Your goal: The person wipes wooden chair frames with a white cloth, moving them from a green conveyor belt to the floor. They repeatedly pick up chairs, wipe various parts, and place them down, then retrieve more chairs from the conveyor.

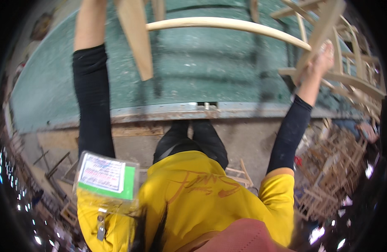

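Observation:
A pale, bare-wood frame, seemingly part of a chair, stands on the green tabletop (202, 80) before me. Its tapered left leg (137, 42) and right leg (321, 33) are joined by a long, slightly curved round rail (227, 23). At the right leg, my right hand (321, 63) is closed around the wood, its fingers partly hidden and a little blurred. My left forearm (90, 25) reaches up past the tapered leg and leaves the picture at the top, so the left hand is out of sight.
More wooden chair frames (357, 84) crowd the table's right end. A metal strip (160, 111) edges the near side of the table. On the floor to the right lies a heap of wooden frames (332, 172); metal stands (55, 168) are at the lower left.

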Motion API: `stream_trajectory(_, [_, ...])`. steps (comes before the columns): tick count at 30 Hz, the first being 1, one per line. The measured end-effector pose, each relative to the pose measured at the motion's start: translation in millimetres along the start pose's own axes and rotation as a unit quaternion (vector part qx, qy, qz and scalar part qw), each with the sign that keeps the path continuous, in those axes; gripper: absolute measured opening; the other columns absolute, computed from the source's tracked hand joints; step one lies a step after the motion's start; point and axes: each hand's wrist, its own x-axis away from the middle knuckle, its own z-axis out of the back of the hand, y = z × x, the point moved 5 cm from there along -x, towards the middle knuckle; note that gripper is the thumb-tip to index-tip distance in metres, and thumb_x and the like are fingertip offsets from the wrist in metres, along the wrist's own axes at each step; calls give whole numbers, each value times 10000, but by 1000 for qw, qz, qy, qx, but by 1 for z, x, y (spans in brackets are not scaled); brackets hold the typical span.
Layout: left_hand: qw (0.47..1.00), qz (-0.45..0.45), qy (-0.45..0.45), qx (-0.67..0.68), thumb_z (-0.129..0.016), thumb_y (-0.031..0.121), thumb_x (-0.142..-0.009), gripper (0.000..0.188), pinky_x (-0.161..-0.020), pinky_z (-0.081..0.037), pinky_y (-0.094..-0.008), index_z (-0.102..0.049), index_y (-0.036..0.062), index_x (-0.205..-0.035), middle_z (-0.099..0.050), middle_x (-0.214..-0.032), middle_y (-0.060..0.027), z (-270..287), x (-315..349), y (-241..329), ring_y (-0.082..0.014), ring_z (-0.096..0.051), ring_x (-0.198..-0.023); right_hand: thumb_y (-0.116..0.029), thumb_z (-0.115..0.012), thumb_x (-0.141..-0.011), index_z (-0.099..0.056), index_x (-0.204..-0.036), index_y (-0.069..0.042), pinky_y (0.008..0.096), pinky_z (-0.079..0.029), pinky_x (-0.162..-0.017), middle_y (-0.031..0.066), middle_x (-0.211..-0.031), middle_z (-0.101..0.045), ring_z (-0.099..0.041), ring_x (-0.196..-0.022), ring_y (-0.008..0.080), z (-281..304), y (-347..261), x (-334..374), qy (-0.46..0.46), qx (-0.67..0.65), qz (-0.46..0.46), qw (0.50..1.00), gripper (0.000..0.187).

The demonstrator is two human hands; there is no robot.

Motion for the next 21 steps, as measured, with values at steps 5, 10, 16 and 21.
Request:
stream_trajectory(5, [1000,-15,-14,-15,-689,116,-751,302,-719,-472,-285,-612,3,-1020,-616,-920,-51,-8,-24,-17,-140,-563,-812,-202,-532,-969,-620,-1018,41,292,-548,-678,122,-897,-666,-651,-785,183,2,-8,-7,0,-15,17,1000,264])
stream_trajectory(10, [999,-19,-24,-33,-685,108,-755,283,-725,-470,-286,-610,3,-1008,-612,-916,-47,-5,-39,-27,-142,-558,-814,-193,-500,-983,-551,-1083,72,301,-553,-700,170,-880,-650,-642,-794,203,-14,-29,7,-10,-101,-19,995,288])
stream_trajectory(16, [999,-14,-39,-34,-680,98,-761,261,-732,-467,-287,-609,4,-993,-606,-911,-43,-20,-55,-48,-146,-553,-817,-183,-494,-985,-540,-1081,86,312,-550,-740,181,-880,-650,-640,-802,205,-12,-35,8,0,-99,-5,995,290])
stream_trajectory(21, [998,-3,-26,-65,-675,90,-766,233,-735,-466,-287,-606,7,-972,-597,-882,-34,-9,-54,-45,-147,-546,-806,-191,-494,-986,-535,-1090,95,314,-545,-741,180,-877,-652,-641,-809,209,-15,-40,9,-11,-114,-9,993,308])
